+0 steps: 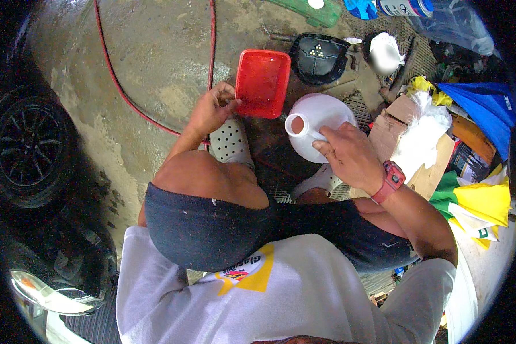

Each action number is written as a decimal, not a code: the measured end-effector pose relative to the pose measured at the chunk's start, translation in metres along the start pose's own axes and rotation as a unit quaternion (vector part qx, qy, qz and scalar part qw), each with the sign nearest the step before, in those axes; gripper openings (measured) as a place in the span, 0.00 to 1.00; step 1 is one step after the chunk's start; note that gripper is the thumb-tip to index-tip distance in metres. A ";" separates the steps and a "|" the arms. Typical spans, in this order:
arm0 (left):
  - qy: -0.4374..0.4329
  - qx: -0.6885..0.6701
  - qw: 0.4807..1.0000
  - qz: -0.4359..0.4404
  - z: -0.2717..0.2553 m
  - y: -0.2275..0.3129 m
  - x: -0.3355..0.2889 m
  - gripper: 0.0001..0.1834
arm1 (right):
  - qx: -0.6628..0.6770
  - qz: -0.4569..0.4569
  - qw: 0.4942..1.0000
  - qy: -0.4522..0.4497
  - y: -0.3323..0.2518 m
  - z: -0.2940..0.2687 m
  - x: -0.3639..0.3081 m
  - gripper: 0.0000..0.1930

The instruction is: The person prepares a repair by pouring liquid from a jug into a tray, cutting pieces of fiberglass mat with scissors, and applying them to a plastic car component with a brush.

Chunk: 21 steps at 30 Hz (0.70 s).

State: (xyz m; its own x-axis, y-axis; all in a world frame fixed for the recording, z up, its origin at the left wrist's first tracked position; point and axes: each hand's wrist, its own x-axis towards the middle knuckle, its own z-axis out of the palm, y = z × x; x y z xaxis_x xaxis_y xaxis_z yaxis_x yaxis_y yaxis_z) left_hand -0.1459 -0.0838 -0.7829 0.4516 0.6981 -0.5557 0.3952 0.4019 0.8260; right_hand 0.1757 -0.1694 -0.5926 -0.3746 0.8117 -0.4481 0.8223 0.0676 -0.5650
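My left hand [212,110] is closed at the near left corner of a shallow red plastic tray [263,83], its thumb and fingers pinching the rim. Only a few small specks show inside the tray. Just right of it, a white plastic jug [318,109] lies tilted, its round uncapped mouth [297,124] pointing left and toward me. My right hand [350,150], with a red watch on the wrist, grips the jug's near right side; any handle is hidden under the fingers. Some reddish colour shows through the mouth.
A black part with small brass-coloured pieces [318,54] lies beyond the tray. A red hose [112,80] loops across the wet concrete floor. Cardboard [387,129], white plastic and blue and yellow bags crowd the right. A car wheel [28,146] stands at left.
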 end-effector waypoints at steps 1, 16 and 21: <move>-0.005 0.021 1.000 0.009 0.002 -0.002 -0.001 0.08 | -0.023 -0.011 1.000 0.011 -0.002 -0.002 -0.001 0.17; -0.100 -0.006 0.994 0.036 0.027 0.014 -0.010 0.10 | -0.081 0.087 0.993 -0.016 0.005 -0.002 0.006 0.19; -0.109 0.007 0.993 0.053 0.031 0.011 -0.007 0.10 | -0.099 0.089 0.991 -0.002 0.008 0.002 0.003 0.21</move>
State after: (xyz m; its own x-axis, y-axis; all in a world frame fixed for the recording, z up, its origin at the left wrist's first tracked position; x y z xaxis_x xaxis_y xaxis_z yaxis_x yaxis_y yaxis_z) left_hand -0.1194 -0.1028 -0.7728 0.6531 0.5901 -0.4746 0.3465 0.3245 0.8802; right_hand 0.1800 -0.1679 -0.6001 -0.2171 0.8187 -0.5316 0.9434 0.0361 -0.3297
